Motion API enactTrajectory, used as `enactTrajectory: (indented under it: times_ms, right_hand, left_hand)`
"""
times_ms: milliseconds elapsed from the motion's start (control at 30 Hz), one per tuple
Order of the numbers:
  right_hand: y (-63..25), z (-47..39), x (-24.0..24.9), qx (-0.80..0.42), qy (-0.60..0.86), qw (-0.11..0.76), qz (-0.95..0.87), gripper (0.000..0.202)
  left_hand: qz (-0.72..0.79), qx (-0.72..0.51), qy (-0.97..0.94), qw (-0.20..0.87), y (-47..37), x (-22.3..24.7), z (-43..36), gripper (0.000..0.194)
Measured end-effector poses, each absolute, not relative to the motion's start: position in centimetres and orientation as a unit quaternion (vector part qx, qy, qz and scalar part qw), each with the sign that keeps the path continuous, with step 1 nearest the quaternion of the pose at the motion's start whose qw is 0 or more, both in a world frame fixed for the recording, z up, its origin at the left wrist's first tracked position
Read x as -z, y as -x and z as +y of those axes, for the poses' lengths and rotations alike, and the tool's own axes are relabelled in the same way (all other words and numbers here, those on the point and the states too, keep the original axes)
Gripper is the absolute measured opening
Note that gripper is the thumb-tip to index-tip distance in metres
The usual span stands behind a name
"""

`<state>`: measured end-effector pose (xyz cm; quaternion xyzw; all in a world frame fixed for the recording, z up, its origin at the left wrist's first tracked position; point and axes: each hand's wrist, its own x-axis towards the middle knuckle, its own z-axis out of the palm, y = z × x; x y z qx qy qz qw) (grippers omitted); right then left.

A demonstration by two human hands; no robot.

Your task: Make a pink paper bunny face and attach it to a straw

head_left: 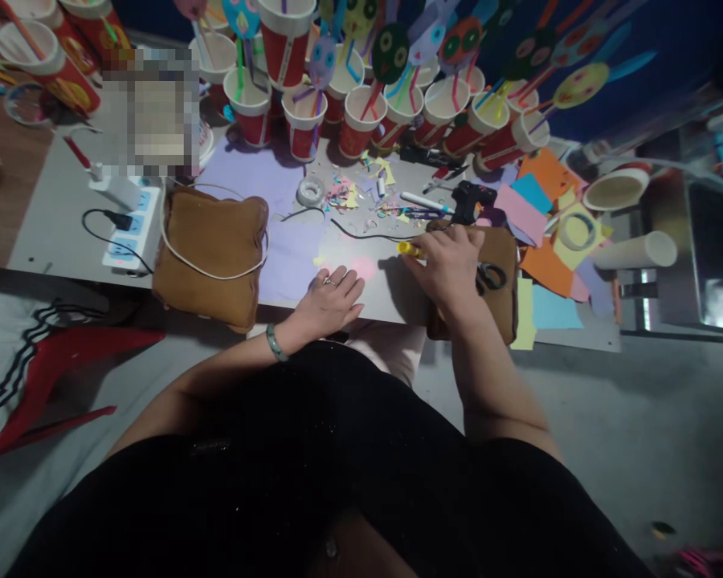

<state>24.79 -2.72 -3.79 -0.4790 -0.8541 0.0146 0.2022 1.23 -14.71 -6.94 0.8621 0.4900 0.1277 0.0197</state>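
My left hand [331, 301] lies at the table's front edge, fingers loosely spread, its fingertips by a pale pink paper piece [358, 266]. It holds nothing that I can see. In my right hand [449, 261] is a short yellow tube [406, 249], its end sticking out past my thumb; its exact kind is unclear. That hand is over a brown cushion [500, 241], on which black-handled scissors [491, 277] lie, partly hidden by my wrist. A thin black cord [361, 234] runs across the table to my right hand.
Red paper cups [365, 128] with straws and paper faces crowd the back. Paper scraps [343, 193] and a tape roll [311, 192] lie before them. Left are another brown cushion [210, 237] and a power strip [133, 229]; right, coloured paper sheets [548, 269] and a glue gun [473, 199].
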Motion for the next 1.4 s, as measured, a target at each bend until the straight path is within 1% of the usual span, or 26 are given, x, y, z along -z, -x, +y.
enactTrajectory:
  times_ms: [67, 167, 267, 400, 467, 533, 600, 733, 800, 900, 1100, 1200, 1300, 1400]
  right_hand:
    - [-24.8, -1.9, 3.5, -0.017, 0.459, 0.191, -0.867, 0.017]
    - [-24.3, -0.9, 3.5, -0.059, 0.437, 0.215, -0.871, 0.032]
    - [-23.5, -0.4, 3.6, -0.097, 0.423, 0.227, -0.872, 0.039]
    - [-22.8, -0.2, 3.0, -0.082, 0.405, 0.205, -0.887, 0.034]
    - [-22.8, -0.4, 2.5, -0.066, 0.400, 0.187, -0.895, 0.026]
    - [-22.8, -1.0, 2.2, -0.073, 0.409, 0.191, -0.889, 0.016]
    - [-22.7, -2.0, 2.3, -0.111, 0.431, 0.232, -0.865, 0.021]
    - [-22.2, -4.9, 3.8, -0.220, 0.473, 0.353, -0.776, 0.031]
    - [-21.8, -6.1, 4.9, -0.237, 0.476, 0.376, -0.759, 0.031]
    - [-21.6, -7.1, 6.1, -0.218, 0.478, 0.371, -0.765, 0.030]
    - [-21.4, -6.9, 7.2, -0.208, 0.459, 0.295, -0.812, 0.028]
    - [-21.2, -6.5, 7.4, -0.204, 0.439, 0.280, -0.829, 0.025]
    - [-21.0, -6.3, 7.4, -0.219, 0.437, 0.301, -0.819, 0.023]
    - [-21.0, -6.4, 7.5, -0.256, 0.473, 0.360, -0.762, 0.027]
  left_hand:
    - [0.491, -0.127, -0.861, 0.027, -1.2, 7.0, -14.7, 0.046]
    - [0.492, -0.127, -0.861, 0.032, -1.3, 7.0, -14.7, 0.046]
    - [0.494, -0.129, -0.860, 0.032, -1.3, 7.0, -14.7, 0.047]
    - [0.493, -0.133, -0.860, 0.020, -1.2, 7.0, -14.8, 0.045]
    - [0.491, -0.133, -0.861, 0.014, -1.2, 6.9, -14.8, 0.045]
    - [0.490, -0.133, -0.862, 0.012, -1.2, 6.8, -14.8, 0.046]
    - [0.489, -0.132, -0.862, 0.013, -1.2, 6.7, -14.8, 0.047]
    - [0.491, -0.131, -0.861, 0.028, -1.2, 6.7, -14.8, 0.049]
    - [0.492, -0.132, -0.860, 0.036, -1.2, 6.7, -14.8, 0.048]
    - [0.489, -0.134, -0.861, 0.037, -1.2, 6.7, -14.7, 0.048]
    - [0.498, -0.131, -0.857, 0.033, -1.3, 6.6, -14.7, 0.048]
    - [0.499, -0.128, -0.856, 0.041, -1.4, 6.6, -14.7, 0.048]
    - [0.501, -0.126, -0.855, 0.042, -1.3, 6.5, -14.7, 0.047]
    - [0.502, -0.128, -0.855, 0.042, -1.3, 6.5, -14.7, 0.046]
